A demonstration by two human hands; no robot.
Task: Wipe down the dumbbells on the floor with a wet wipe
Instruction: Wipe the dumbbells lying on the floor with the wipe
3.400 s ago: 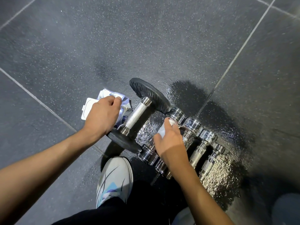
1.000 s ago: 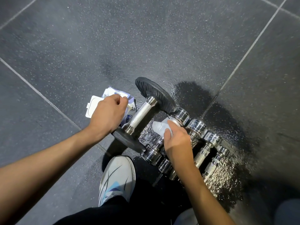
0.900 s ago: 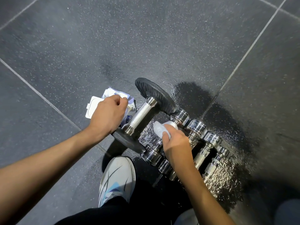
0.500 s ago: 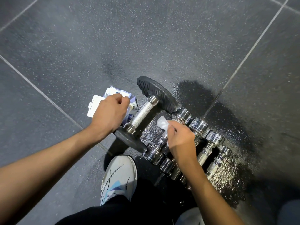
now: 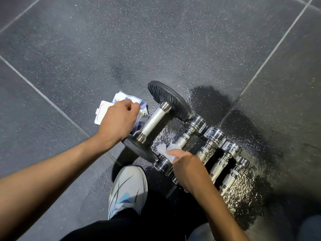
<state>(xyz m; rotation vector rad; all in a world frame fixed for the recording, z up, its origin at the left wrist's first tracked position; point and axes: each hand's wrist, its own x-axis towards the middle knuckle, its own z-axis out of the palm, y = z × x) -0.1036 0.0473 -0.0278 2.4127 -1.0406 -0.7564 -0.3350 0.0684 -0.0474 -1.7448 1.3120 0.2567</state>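
Observation:
Several chrome dumbbells [image 5: 211, 147] lie side by side on the dark floor, to the right of a larger dumbbell with black plates [image 5: 157, 119]. My right hand [image 5: 188, 168] grips a white wet wipe [image 5: 164, 150] and presses it on the near end of the leftmost chrome dumbbell [image 5: 184, 142]. My left hand [image 5: 119, 120] is curled into a fist over the wipes pack [image 5: 121, 110], beside the big dumbbell's near plate. Whether the fingers grip the pack is hidden.
A grey-white sneaker [image 5: 127, 190] stands just below the dumbbells, with a dark trouser leg under it. The rubber floor [image 5: 104, 49] is wet and shiny around and right of the dumbbells. Pale seams cross the floor tiles.
My right hand has slid the wipe down the leftmost chrome dumbbell, from its far head toward its near end. The left hand has stayed on the wipes pack.

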